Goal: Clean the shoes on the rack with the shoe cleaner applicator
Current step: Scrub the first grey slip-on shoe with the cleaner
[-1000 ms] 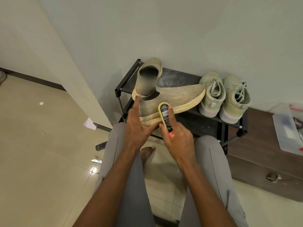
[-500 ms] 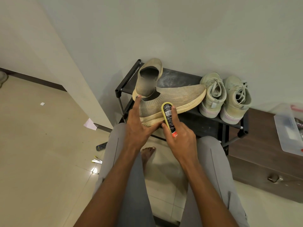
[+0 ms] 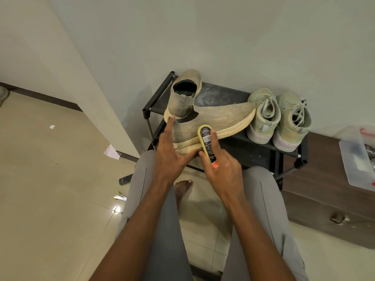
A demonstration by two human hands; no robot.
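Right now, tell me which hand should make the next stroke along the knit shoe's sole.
Right. The right hand grips the yellow-edged applicator with its tip on the side of the knit shoe, while the left hand holds that shoe at the heel end.

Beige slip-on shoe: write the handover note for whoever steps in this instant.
Left hand grips the beige slip-on shoe at its heel end, index finger straight up the heel. The shoe sits tilted at the front edge of the black rack.
Right hand holds the yellow-edged applicator pressed against the shoe's side near the sole.
Done: the applicator is on the heel half; how much is covered cannot be told.
Left: probably the toe half, then the second slip-on behind it.
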